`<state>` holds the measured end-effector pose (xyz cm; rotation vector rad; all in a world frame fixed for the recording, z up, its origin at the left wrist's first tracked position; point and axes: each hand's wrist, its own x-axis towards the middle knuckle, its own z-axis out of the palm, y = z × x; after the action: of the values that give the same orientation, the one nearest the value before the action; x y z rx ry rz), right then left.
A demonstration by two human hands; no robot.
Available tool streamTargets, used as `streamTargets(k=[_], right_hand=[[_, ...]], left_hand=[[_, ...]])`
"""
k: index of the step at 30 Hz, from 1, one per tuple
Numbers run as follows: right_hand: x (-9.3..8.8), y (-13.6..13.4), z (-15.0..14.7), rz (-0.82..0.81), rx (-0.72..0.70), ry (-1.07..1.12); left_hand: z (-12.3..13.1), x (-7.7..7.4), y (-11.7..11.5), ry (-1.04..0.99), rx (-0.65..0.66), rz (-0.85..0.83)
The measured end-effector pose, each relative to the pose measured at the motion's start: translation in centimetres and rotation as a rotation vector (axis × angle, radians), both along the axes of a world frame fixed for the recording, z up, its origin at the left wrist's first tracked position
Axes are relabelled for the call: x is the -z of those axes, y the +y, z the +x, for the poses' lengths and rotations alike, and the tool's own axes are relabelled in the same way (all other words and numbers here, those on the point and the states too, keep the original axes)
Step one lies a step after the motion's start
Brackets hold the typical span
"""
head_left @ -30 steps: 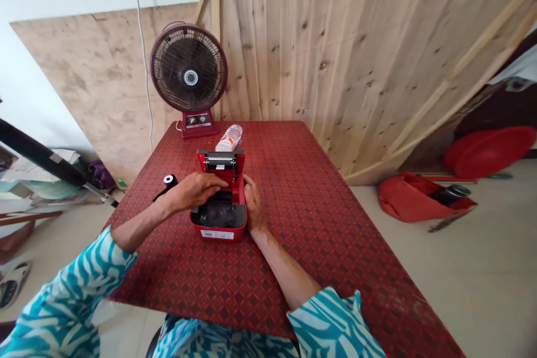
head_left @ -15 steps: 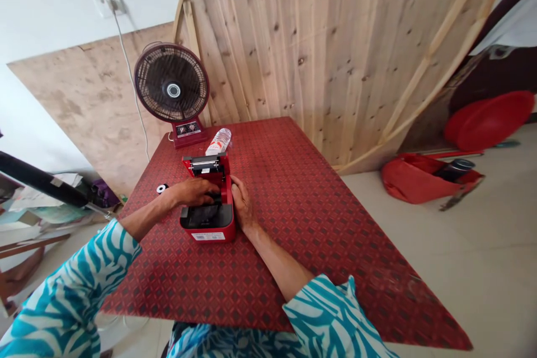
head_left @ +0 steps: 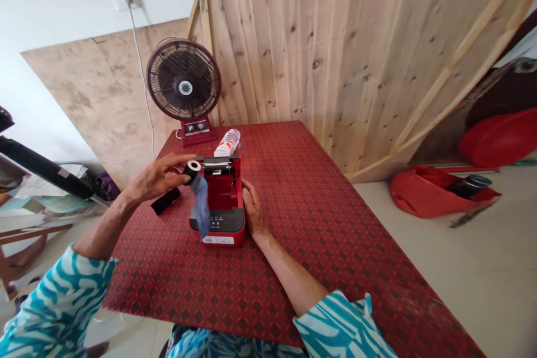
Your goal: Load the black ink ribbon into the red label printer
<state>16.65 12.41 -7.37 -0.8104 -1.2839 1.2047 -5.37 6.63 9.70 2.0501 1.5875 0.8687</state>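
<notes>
Between the thumb and fingertips of the left hand (head_left: 157,179) sits a black roll (head_left: 193,168) with a white core, pinched firmly and lifted off the table (head_left: 319,207). From the roll a loose strip of dark film (head_left: 202,208) hangs straight down below the grip, in front of the left edge of the red printer (head_left: 222,201), whose lid stands open just right of the grip. The right hand (head_left: 252,210) lies flat against the printer's right side, fingers stretched out, clasping nothing. Below the left hand, a second black roll (head_left: 165,201) lies on the table. Beyond the grip stand a bottle (head_left: 227,142) and a fan (head_left: 183,85).
</notes>
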Motion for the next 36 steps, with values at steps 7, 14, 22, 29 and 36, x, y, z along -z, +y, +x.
streamTargets(k=[7,14,22,29,36], right_hand=[[0.2,0.0,0.4,-0.01,-0.007,-0.055],[0.3,0.0,0.8,-0.024,0.005,-0.119],[0.3,0.0,0.8,-0.056,0.003,-0.117],[0.2,0.0,0.8,-0.065,-0.012,-0.127],[0.1,0.3,0.5,-0.035,0.031,-0.134]], left_hand=[[-6.3,3.9,5.1,-0.373,-0.257,0.069],[-7.6,8.9,12.4,-0.246,-0.279,0.0],[-7.2,12.5,15.3,-0.069,-0.329,-0.061],[-8.7,12.2,14.5,-0.107,-0.29,-0.117],[-13.3,10.1,5.7,-0.187,-0.258,-0.205]])
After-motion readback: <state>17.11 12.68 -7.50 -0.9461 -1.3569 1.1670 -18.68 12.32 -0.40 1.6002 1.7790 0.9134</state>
